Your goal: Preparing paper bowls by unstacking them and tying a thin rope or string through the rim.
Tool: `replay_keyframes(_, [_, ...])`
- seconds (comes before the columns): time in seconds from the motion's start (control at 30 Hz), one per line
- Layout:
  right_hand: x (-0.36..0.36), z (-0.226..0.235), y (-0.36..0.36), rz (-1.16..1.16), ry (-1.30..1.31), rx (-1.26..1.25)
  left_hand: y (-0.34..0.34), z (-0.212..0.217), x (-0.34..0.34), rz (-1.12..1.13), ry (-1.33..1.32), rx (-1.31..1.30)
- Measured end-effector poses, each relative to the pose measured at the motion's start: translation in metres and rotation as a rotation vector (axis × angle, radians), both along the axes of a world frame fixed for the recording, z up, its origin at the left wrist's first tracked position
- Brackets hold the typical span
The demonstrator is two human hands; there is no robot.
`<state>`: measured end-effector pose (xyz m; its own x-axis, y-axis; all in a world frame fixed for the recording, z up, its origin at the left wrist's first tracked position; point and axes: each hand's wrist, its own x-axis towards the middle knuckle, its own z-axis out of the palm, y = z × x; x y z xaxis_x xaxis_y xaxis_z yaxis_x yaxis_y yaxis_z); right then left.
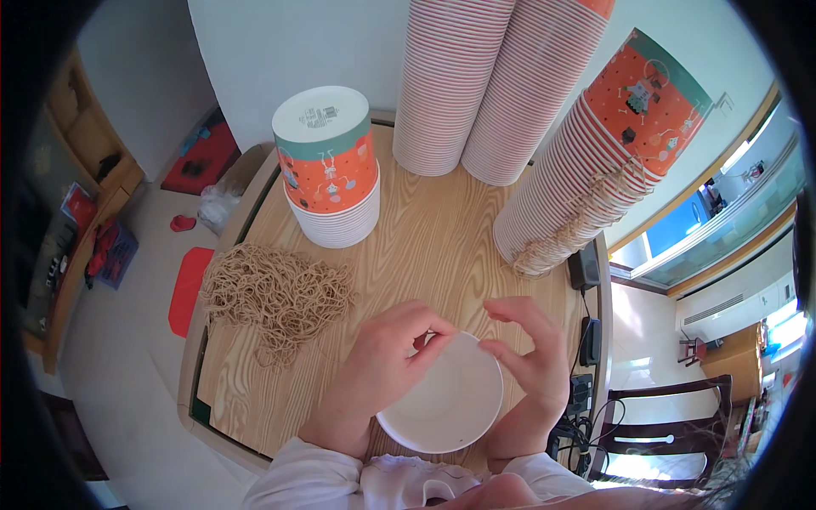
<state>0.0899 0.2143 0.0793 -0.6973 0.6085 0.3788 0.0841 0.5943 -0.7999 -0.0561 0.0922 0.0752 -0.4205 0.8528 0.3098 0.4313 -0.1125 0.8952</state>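
A white paper bucket (446,399) stands in front of me with its open mouth facing up, and a tiny dark spot shows near its near rim. My left hand (393,353) is closed in a pinch at the bucket's far rim, thumb and forefinger together. Whether a cord is also between those fingertips is too small to see. My right hand (534,350) hovers at the right of the rim, thumb and forefinger apart, with nothing visible between them. Left of my hands lies a tangled heap of tan cords (276,297) on the wooden table (425,263).
An upside-down stack of orange and green paper buckets (327,170) stands at the far left. Tall bucket stacks (450,85) rise at the back. Another stack (578,178), with cords hanging along it, leans at the right. Black adapters (584,268) and cables line the right edge.
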Motion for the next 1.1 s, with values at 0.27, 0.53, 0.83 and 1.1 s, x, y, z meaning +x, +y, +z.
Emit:
replay_keyframes(0.27, [0.003,-0.002,-0.004,0.047,-0.042,-0.035,-0.001,0.005,0.002,-0.025,0.014,0.014])
replay_keyframes(0.53, [-0.003,0.0,-0.009,0.064,-0.037,0.104,0.001,0.007,0.01,-0.061,-0.038,-0.099])
replay_keyframes(0.83, [0.001,0.001,-0.009,0.012,-0.027,0.062,0.001,0.004,0.004,-0.013,0.075,-0.065])
replay_keyframes(1.1, [-0.002,0.0,-0.009,0.082,-0.051,0.139,-0.001,-0.005,0.006,-0.004,0.085,-0.027])
